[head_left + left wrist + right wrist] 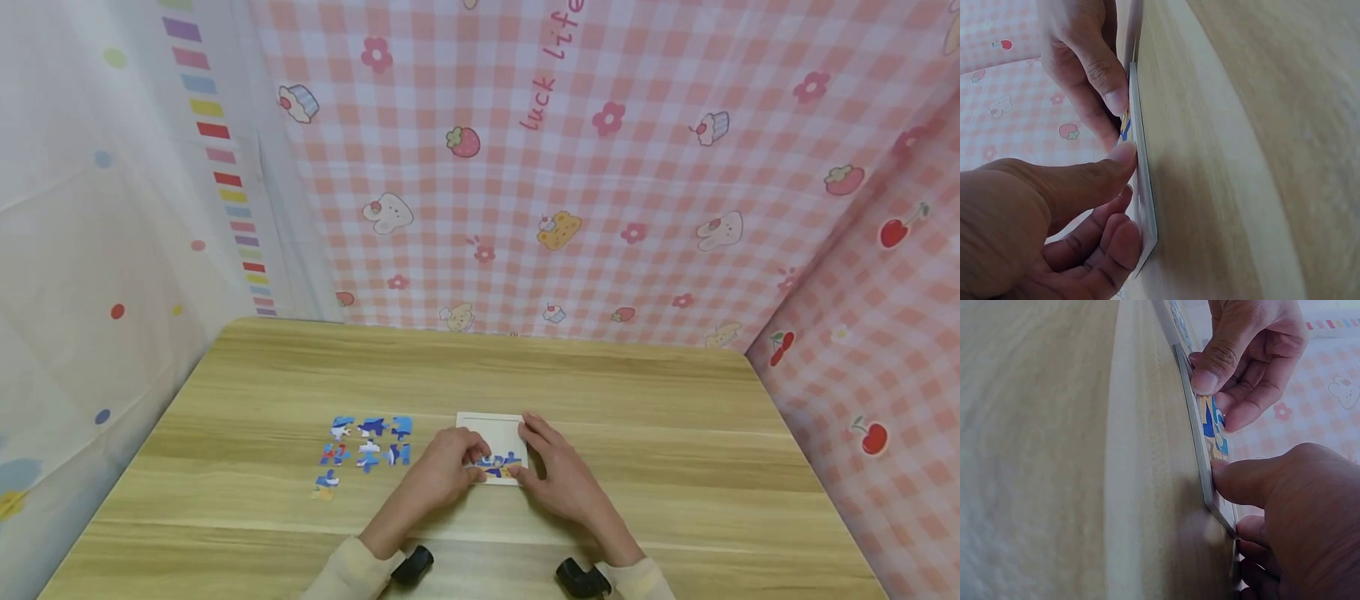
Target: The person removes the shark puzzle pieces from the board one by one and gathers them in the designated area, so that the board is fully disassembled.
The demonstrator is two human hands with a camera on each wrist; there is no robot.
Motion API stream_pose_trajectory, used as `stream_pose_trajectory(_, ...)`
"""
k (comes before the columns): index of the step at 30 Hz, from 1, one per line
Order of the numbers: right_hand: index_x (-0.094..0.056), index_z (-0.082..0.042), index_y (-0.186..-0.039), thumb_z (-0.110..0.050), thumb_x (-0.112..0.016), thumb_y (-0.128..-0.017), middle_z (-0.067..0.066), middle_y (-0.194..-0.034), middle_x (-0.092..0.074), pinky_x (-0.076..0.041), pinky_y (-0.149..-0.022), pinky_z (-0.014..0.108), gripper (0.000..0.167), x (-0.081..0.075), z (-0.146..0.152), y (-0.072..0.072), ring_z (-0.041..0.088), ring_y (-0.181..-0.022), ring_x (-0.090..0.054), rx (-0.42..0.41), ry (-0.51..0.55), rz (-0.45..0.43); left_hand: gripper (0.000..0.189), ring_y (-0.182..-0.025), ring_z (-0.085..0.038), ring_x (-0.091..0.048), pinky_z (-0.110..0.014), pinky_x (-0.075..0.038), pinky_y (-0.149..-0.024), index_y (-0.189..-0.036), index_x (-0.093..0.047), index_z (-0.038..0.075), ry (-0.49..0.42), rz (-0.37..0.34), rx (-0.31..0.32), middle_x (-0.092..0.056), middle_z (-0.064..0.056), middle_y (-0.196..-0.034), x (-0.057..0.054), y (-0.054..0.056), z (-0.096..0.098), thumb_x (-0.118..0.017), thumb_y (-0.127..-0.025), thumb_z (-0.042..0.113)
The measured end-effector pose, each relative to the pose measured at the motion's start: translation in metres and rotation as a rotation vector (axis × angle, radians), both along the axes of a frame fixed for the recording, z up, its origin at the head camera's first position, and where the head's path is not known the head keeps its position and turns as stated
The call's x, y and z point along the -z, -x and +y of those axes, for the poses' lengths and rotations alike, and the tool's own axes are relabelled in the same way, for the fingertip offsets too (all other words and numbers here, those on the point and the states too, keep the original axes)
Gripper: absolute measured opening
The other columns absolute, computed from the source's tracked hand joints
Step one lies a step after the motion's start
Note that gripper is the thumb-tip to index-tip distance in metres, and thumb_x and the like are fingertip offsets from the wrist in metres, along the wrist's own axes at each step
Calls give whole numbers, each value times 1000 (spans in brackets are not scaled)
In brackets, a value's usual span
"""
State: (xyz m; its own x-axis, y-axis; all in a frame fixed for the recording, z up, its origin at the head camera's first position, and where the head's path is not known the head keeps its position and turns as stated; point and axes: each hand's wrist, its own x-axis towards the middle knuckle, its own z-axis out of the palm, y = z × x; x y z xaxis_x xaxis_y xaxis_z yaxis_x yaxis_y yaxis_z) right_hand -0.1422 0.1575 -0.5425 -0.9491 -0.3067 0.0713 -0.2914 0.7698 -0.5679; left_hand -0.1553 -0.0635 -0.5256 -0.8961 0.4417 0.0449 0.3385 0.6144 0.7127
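A shallow white puzzle tray lies on the table, with several joined jigsaw pieces along its near side. My left hand is at the tray's left side, thumb and curled fingers about a jigsaw piece at the near left; the fingers partly hide it. On the other side my right hand holds the tray, fingers along the right edge and thumb at the near right corner. The right wrist view shows blue and yellow printed pieces between the two thumbs. Both thumbs meet the tray's near edge in the left wrist view.
Left of the tray, several loose jigsaw pieces lie in rows, one piece nearest me. The wooden table ends at a pink checked cloth behind. Black wrist straps sit at my sleeves.
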Motion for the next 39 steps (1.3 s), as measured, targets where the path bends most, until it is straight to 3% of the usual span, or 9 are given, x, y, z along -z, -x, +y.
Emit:
stream_pose_trajectory(14,-51,-2,-149,-31,-72,-95,9,-165,-38,-36,-119,55,65,-1,0,-2,32,-153,-34,-5,6,7,19,-86,-12,-54,-27,-51,-79,-102,-74,2,62,107,56,-65,-2,-92,-2,-2,-7,-79,-84,7)
stream_pose_trajectory(22,-51,-2,-149,-33,-72,-96,9,-165,-38,-34,-121,54,65,0,0,-1,32,-154,-33,-1,23,-5,19,-84,-11,-52,-24,-48,-73,-106,-75,8,55,89,-10,-60,2,-94,-4,-9,-25,-78,-88,13)
stream_pose_trajectory(27,-51,-2,-149,-34,-72,-96,8,-165,-37,-33,-121,53,65,0,0,-1,31,-154,-32,-6,26,-12,19,-83,-8,-50,-23,-48,-74,-106,-74,11,51,112,-53,-57,5,-91,-3,-13,-40,-79,-87,13)
stream_pose_trajectory(34,-50,-2,-150,-35,-71,-96,8,-165,-37,-33,-121,53,66,0,0,-1,30,-155,-32,-10,25,-6,21,-81,-8,-51,-22,-48,-72,-106,-73,12,21,116,-104,-57,5,-90,-4,-19,-67,-80,-87,10)
stream_pose_trajectory(39,-50,-2,-150,-34,-71,-96,9,-165,-37,-34,-121,54,66,0,0,-1,31,-154,-32,-9,29,-1,22,-85,-9,-54,-23,-50,-76,-107,-73,12,47,129,-140,-60,4,-93,-4,-24,-89,-79,-86,8)
